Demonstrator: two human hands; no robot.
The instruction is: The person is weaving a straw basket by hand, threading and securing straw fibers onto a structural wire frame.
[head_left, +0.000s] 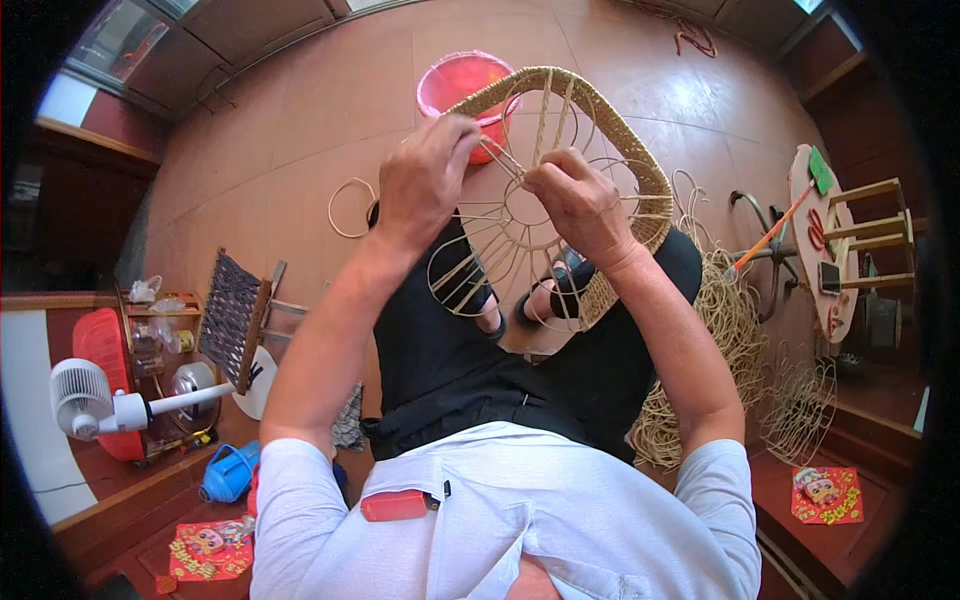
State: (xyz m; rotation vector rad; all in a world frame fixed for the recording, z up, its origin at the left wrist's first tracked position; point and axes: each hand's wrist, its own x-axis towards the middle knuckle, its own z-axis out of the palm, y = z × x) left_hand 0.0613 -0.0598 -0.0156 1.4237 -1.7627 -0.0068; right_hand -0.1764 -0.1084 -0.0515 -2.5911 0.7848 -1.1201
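Over my lap rests a partly woven basket point(655, 185), its wire frame of loops and spokes showing, with a braided straw-coloured band along the far and right sides. My left hand point(425, 185) is closed at the frame's left, pinching a straw cord point(503, 156) that runs toward the other hand. Closed near the middle of the frame, my right hand point(583, 203) grips cord where strands meet the wire ring. The fingertips partly hide what they pinch. Two straw strands stretch from there up to the woven band.
A pink bucket point(455, 85) stands just beyond the basket. Heaped straw cord point(715, 330) lies by my right leg, near wire frames point(800, 410). Scissors point(816, 230) and a phone point(829, 278) lie on a board at right. A white fan point(85, 400) and a woven-seat stool point(235, 320) are at left.
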